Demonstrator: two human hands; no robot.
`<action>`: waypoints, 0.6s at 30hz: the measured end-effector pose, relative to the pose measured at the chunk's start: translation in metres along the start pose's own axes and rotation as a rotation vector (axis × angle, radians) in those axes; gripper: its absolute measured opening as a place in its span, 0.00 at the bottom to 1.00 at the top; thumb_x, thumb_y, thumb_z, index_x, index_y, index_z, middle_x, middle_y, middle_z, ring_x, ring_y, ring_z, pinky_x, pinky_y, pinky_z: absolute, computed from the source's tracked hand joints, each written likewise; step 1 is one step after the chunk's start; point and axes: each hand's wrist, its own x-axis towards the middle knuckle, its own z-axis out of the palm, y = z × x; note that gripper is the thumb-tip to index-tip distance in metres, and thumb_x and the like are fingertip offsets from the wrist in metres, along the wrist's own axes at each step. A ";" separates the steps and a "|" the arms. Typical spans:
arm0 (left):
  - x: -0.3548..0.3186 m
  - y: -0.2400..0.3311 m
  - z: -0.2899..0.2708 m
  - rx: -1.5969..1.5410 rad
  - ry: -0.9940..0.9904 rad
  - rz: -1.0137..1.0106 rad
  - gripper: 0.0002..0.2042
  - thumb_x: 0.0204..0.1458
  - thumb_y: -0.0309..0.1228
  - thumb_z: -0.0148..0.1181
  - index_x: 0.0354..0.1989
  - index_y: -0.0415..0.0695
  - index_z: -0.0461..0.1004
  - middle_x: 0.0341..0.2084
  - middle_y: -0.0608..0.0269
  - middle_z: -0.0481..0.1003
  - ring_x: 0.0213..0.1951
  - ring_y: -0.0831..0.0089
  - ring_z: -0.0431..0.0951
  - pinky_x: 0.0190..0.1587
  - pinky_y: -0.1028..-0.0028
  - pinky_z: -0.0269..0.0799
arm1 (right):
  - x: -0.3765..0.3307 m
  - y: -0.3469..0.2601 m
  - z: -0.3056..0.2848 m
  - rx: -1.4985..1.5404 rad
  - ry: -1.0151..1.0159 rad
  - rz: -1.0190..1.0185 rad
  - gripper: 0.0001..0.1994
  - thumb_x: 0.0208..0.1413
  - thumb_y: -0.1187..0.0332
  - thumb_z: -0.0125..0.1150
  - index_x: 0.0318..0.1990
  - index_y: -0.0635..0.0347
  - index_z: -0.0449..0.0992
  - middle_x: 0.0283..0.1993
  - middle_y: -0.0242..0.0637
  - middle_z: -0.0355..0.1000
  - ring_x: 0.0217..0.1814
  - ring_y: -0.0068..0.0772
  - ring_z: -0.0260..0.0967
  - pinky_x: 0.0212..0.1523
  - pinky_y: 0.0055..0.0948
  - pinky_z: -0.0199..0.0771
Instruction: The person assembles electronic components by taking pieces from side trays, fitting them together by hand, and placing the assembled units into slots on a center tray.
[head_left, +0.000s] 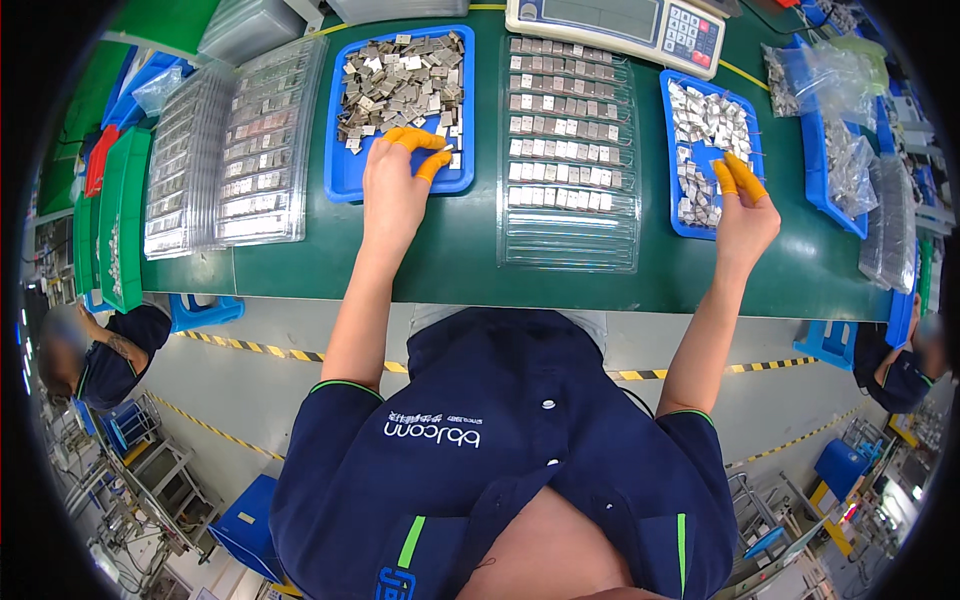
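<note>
My left hand [398, 185], with yellow finger cots, reaches over the near part of a blue tray [345, 180] heaped with small silver metal connectors [400, 75]. Its thumb and forefinger pinch one small light connector [446, 149]. My right hand [745, 212], also in yellow finger cots, hovers at the right side of a smaller blue tray [690, 229] of small white-and-silver parts [705, 120]. Those fingertips are pressed together, and what they hold, if anything, is hidden. Between the hands lies a clear plastic blister tray [570, 245], its upper rows filled with connectors.
Stacked clear blister trays [262, 215] with connectors lie at left, beside a green bin [122, 230]. A weighing scale [640, 30] stands at the back. To the right is a blue bin [835, 190] with plastic bags. Other people sit at far left and far right.
</note>
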 end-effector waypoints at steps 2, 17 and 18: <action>0.001 0.008 -0.006 -0.502 -0.018 -0.302 0.07 0.42 0.22 0.62 0.31 0.36 0.75 0.30 0.58 0.76 0.34 0.69 0.76 0.41 0.75 0.69 | -0.008 -0.010 0.006 0.137 -0.073 0.011 0.11 0.46 0.78 0.61 0.40 0.65 0.76 0.36 0.37 0.75 0.37 0.20 0.71 0.40 0.20 0.70; -0.011 0.081 0.004 -1.281 -0.234 -0.466 0.12 0.45 0.18 0.60 0.40 0.33 0.75 0.37 0.56 0.76 0.39 0.74 0.75 0.45 0.78 0.70 | -0.074 -0.081 0.062 0.685 -0.409 0.226 0.11 0.42 0.80 0.63 0.37 0.68 0.77 0.35 0.37 0.74 0.39 0.23 0.69 0.45 0.21 0.68; -0.011 0.080 0.005 -1.279 -0.236 -0.444 0.12 0.44 0.18 0.60 0.39 0.33 0.75 0.36 0.56 0.76 0.39 0.74 0.76 0.45 0.77 0.71 | -0.073 -0.081 0.060 0.663 -0.428 0.243 0.11 0.42 0.80 0.63 0.37 0.68 0.77 0.35 0.37 0.74 0.39 0.22 0.69 0.44 0.21 0.68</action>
